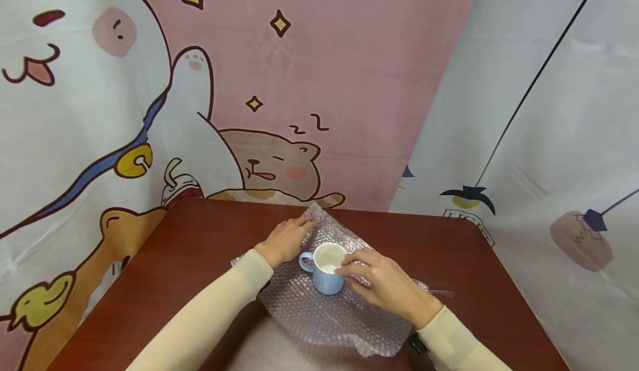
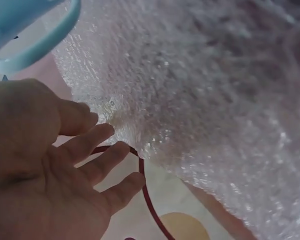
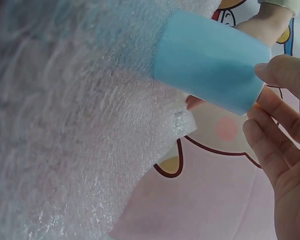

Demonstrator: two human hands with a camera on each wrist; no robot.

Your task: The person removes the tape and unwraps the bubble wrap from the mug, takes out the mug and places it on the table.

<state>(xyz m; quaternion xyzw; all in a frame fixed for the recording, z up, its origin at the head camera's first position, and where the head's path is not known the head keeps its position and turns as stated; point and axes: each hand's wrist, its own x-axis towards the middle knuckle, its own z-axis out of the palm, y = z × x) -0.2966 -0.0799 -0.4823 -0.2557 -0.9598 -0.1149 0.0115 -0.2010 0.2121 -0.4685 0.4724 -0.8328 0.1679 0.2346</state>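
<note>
A light blue mug [image 1: 326,282] with a white inside stands upright on a sheet of bubble wrap [image 1: 324,321], its handle toward the left. My right hand [image 1: 384,282] pinches the mug's rim on the right side; in the right wrist view the thumb [image 3: 280,72] lies on the outer wall near the rim. Beyond the handle, my left hand [image 1: 287,240] reaches toward the wrap's far corner. Its fingers [image 2: 107,160] are extended and spread a little in the left wrist view, the tips right at the wrap's edge.
The wrap lies across a dark red-brown table [image 1: 199,249], with a pale surface [image 1: 269,343] at the near side. Behind the table hangs a curtain [image 1: 349,82] printed with cartoon animals.
</note>
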